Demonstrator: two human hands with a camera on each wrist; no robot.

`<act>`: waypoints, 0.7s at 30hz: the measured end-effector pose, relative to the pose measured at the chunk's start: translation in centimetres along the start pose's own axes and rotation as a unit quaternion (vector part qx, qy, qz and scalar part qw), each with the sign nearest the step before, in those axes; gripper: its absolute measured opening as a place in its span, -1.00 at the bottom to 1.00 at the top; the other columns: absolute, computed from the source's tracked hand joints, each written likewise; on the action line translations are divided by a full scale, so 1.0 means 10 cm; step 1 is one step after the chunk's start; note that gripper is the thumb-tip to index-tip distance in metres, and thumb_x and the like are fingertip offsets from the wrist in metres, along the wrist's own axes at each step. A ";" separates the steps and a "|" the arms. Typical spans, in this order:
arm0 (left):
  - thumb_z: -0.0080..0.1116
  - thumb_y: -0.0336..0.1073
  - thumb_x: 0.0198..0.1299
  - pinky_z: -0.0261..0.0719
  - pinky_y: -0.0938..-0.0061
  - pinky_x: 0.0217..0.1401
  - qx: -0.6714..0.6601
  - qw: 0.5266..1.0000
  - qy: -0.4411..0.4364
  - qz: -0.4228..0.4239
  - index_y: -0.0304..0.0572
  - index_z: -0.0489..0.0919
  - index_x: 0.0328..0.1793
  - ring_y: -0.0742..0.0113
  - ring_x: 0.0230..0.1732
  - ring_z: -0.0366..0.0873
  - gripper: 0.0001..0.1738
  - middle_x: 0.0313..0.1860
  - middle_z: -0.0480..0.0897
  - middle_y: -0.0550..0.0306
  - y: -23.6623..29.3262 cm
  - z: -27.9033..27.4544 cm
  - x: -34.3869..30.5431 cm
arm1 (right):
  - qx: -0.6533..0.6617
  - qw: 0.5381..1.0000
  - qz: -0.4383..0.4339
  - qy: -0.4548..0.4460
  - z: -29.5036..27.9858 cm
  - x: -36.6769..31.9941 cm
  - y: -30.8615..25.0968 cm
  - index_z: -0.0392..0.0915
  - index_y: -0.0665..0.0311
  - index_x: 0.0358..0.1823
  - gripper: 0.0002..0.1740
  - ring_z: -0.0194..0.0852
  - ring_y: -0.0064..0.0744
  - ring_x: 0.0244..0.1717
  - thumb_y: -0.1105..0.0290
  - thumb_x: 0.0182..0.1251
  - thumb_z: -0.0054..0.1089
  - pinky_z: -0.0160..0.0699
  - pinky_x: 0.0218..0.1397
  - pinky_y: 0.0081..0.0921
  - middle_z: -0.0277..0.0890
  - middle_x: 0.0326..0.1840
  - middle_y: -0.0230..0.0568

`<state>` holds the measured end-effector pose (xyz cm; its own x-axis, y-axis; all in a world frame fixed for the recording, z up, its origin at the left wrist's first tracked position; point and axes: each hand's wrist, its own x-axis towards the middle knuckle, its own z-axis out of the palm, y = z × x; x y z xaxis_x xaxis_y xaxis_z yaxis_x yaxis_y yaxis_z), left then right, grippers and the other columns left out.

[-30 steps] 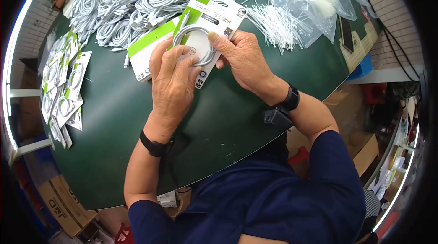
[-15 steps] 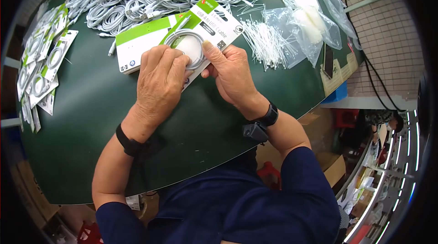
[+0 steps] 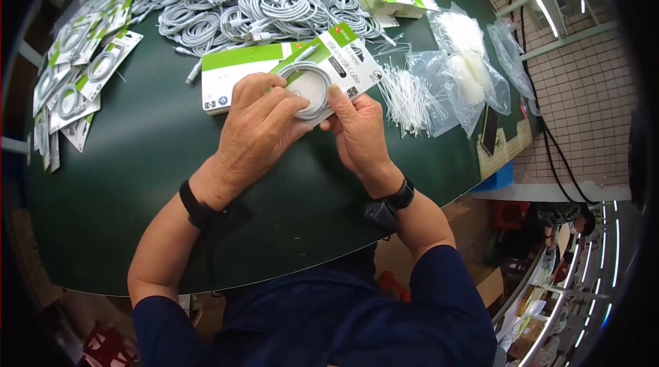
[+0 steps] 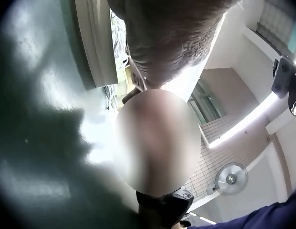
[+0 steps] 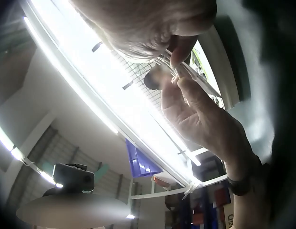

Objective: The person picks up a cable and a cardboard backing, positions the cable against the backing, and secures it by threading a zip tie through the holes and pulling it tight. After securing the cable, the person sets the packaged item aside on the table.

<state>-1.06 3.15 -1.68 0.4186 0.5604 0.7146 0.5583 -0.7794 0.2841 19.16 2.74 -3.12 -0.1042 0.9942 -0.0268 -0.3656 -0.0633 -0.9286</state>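
Observation:
A white and green card printed "USB-A to USB-C cable" is held tilted above the table. On its front lies a coiled grey USB cable, one plug pointing up along the green stripe. My right hand grips the card's lower right edge, thumb on the front by the coil. My left hand curls its fingers at the left part of the coil and hides the card's lower left. In the right wrist view, the left thumb and fingers pinch at the cable.
Behind the card lies a stack of similar cards. A big heap of coiled grey cables fills the back. Finished-looking cable cards lie at left. White ties, plastic bags and a phone are at right.
The head view has shifted. My left fingers, spread over the coil earlier, are now bunched at its left side. My right hand keeps its grip on the card.

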 end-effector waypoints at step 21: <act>0.43 -0.43 0.33 0.70 0.40 0.23 -0.571 0.696 0.110 -0.422 -0.34 0.46 0.41 0.36 0.13 0.70 -0.43 0.20 0.69 0.02 0.07 -0.20 0.21 | 0.083 0.987 -0.134 -0.027 0.00 -0.06 -0.27 0.39 0.32 0.45 -0.48 0.63 -0.42 0.19 0.40 0.57 0.32 0.67 0.20 -0.36 0.62 0.24 -0.20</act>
<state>-1.25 3.26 1.28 0.0975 0.9948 0.0301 -0.4458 0.0166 0.8950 20.17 2.36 -0.57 -0.0308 0.9714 0.2356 -0.5326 0.1835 -0.8262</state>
